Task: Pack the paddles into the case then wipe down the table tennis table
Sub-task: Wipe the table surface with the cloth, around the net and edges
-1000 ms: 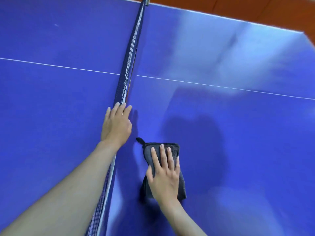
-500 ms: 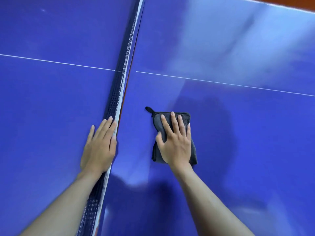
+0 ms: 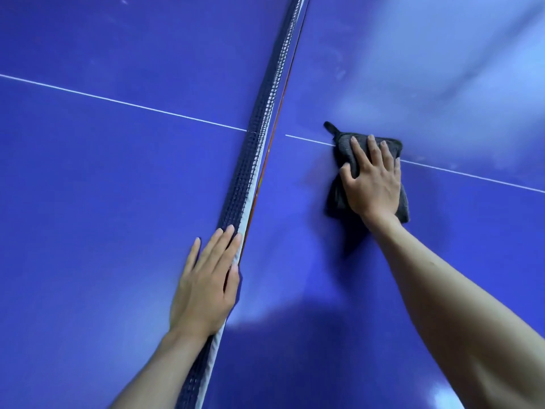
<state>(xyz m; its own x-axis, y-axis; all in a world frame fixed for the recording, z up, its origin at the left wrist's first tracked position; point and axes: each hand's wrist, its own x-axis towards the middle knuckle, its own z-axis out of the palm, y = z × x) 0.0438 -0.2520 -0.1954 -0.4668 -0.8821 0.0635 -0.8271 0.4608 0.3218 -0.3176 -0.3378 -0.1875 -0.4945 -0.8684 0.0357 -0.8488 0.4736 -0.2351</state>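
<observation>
A folded dark grey cloth (image 3: 342, 199) with a small loop at its far corner lies on the blue table tennis table (image 3: 118, 187), right of the net, over the white centre line. My right hand (image 3: 373, 180) presses flat on the cloth with fingers spread. My left hand (image 3: 206, 284) rests flat on top of the net (image 3: 256, 149), fingers straight and pointing away from me. No paddles or case appear in this view.
The net runs from the bottom centre up to the top of the frame and splits the table into two halves. A white centre line (image 3: 118, 100) crosses both halves. Light glare and faint smears show on the far right half.
My right hand has slid the cloth away from me, from near the table's front up onto the white centre line. My left hand has shifted back along the net toward me.
</observation>
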